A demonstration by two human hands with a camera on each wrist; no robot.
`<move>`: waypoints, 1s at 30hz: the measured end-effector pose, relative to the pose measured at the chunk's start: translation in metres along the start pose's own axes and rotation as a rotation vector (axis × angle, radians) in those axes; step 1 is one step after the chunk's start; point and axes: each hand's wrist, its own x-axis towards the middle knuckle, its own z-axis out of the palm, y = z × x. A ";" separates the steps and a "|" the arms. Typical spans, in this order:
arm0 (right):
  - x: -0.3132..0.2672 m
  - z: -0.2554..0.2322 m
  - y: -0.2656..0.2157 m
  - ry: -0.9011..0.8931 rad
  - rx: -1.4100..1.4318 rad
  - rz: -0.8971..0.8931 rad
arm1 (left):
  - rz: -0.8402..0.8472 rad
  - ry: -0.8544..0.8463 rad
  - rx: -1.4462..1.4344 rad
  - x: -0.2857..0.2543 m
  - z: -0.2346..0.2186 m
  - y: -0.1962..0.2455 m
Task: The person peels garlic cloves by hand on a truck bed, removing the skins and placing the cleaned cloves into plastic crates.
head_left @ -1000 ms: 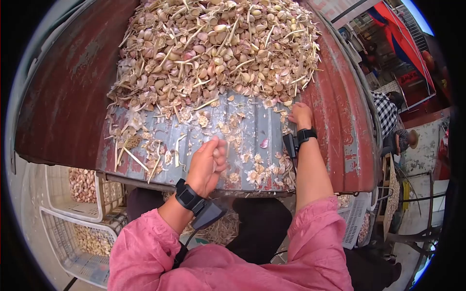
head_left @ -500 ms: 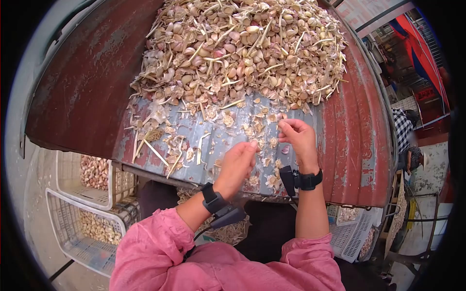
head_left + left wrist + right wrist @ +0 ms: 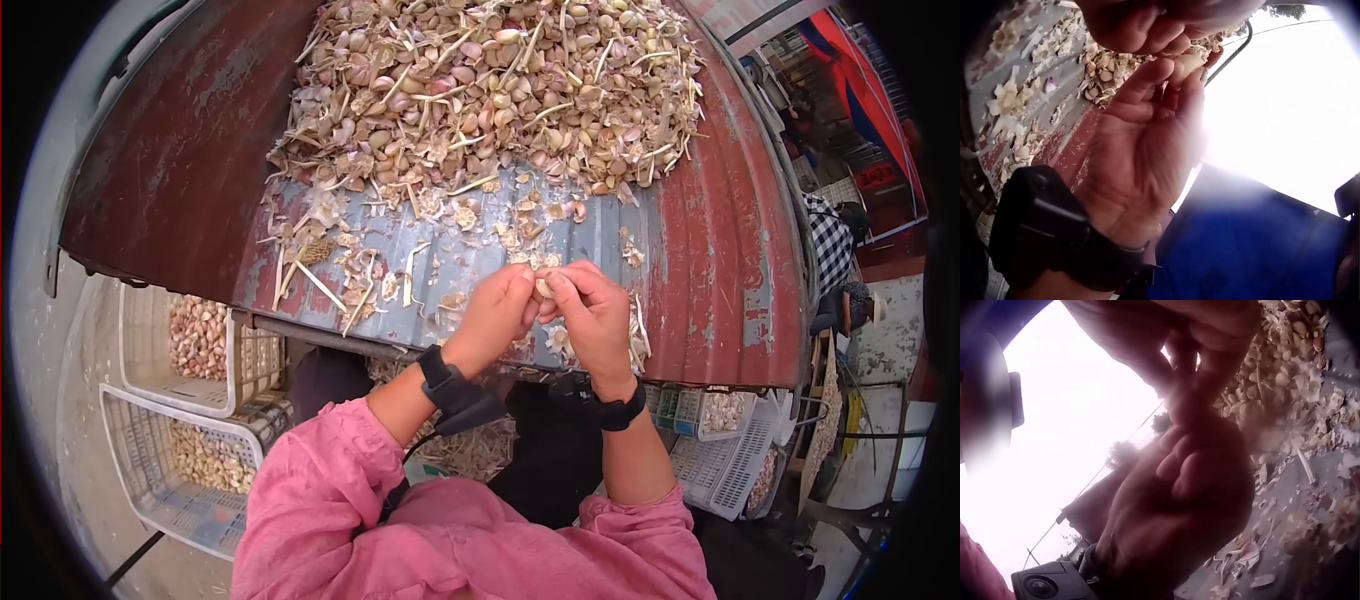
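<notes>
Both hands meet above the lower part of a ridged metal sheet (image 3: 590,225), with a pale garlic clove (image 3: 544,288) between their fingertips. My right hand (image 3: 600,325) pinches the clove between thumb and fingers; the left wrist view shows the clove (image 3: 1186,65) whitish and smooth at its fingertips. From the other side, my left hand (image 3: 493,318) has its thumb and finger on the clove, its other fingers curled in towards the palm. Just beyond the hands rises a big heap of garlic cloves (image 3: 480,100) mixed with dry skins and stalks.
Loose skins and stalks (image 3: 325,290) litter the sheet left of the hands. White plastic crates (image 3: 110,430) with cloves stand below on the left, and another crate (image 3: 735,455) is at the lower right. A person in a checked shirt (image 3: 828,240) is at the far right.
The right hand has come back from the heap's lower edge towards the body and met the left hand. The left hand has shifted right, and both now work on one clove.
</notes>
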 end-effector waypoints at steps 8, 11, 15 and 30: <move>0.031 0.021 -0.019 0.059 -0.229 -0.135 | -0.035 0.211 -0.137 0.010 -0.010 -0.016; -0.016 0.111 -0.096 -0.503 0.048 -0.194 | 0.347 0.630 -0.246 0.004 0.037 0.015; -0.010 0.124 -0.121 -0.548 0.225 -0.257 | -0.116 0.164 -0.246 0.018 -0.028 -0.029; 0.152 -0.113 0.114 0.385 -0.986 0.188 | -0.179 0.292 -0.303 0.010 -0.010 0.013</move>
